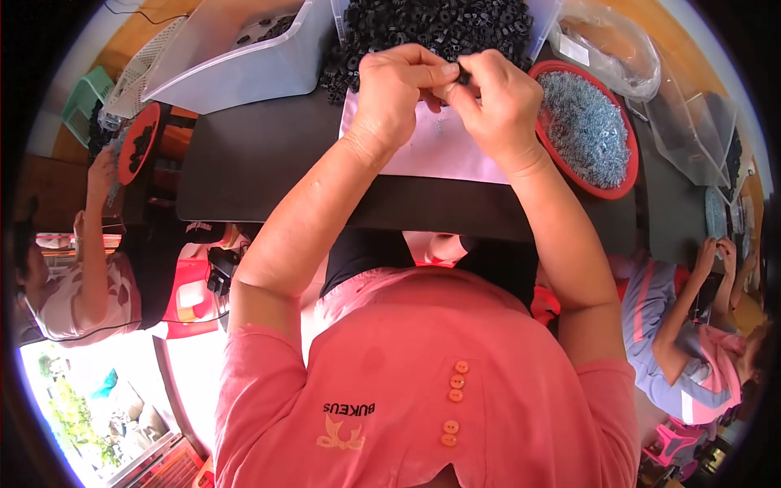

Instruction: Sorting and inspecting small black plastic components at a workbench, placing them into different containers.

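Note:
My left hand (394,93) and my right hand (503,106) meet over the far part of the dark table, in front of a heap of small black plastic parts (431,28). Between their fingertips is one small black plastic part (464,76), pinched from both sides. Its exact shape is mostly covered by the fingers. Under the hands lies a pale pink sheet (443,159) with a few tiny clear or metallic pieces on it. Right of my right hand stands a red oval basin (626,175) full of small shiny silvery-blue pieces (586,126).
A large translucent bin (244,73) with some black parts stands at the left. Clear plastic bags (610,49) and another clear bin (691,134) are at the right. Co-workers sit on both sides, one person (89,276) left and another (691,350) right. The dark table (260,163) ends close before me.

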`<action>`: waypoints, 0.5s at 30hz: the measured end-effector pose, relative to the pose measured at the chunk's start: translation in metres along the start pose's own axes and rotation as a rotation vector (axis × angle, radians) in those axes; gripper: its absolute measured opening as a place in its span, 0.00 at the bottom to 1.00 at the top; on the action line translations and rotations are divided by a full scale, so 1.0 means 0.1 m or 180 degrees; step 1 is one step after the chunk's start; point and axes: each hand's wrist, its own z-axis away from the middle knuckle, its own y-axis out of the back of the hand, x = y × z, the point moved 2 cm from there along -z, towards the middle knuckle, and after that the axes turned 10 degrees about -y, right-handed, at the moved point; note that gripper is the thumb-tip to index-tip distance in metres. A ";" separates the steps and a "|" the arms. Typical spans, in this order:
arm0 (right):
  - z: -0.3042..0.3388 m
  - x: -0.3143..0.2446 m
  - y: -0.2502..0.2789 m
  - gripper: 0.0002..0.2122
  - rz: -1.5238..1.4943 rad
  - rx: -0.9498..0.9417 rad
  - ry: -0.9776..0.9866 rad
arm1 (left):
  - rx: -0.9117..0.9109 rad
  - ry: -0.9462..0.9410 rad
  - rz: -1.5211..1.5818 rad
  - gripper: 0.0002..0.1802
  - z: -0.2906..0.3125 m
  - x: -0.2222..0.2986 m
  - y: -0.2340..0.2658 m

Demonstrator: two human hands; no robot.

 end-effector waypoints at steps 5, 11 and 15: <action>-0.09 0.08 0.13 0.25 -0.0951 -0.0188 -0.1056 | 0.0042 -0.1356 -0.1244 0.06 -0.12 0.62 0.32; -0.23 0.25 0.37 0.07 -0.2124 0.0286 -0.2104 | 0.0716 -0.1290 -0.3308 0.10 -0.62 1.40 1.31; -0.20 0.30 0.42 0.06 -0.2456 0.0382 -0.2385 | -0.0211 -0.2600 -0.4167 0.11 -0.45 0.93 0.77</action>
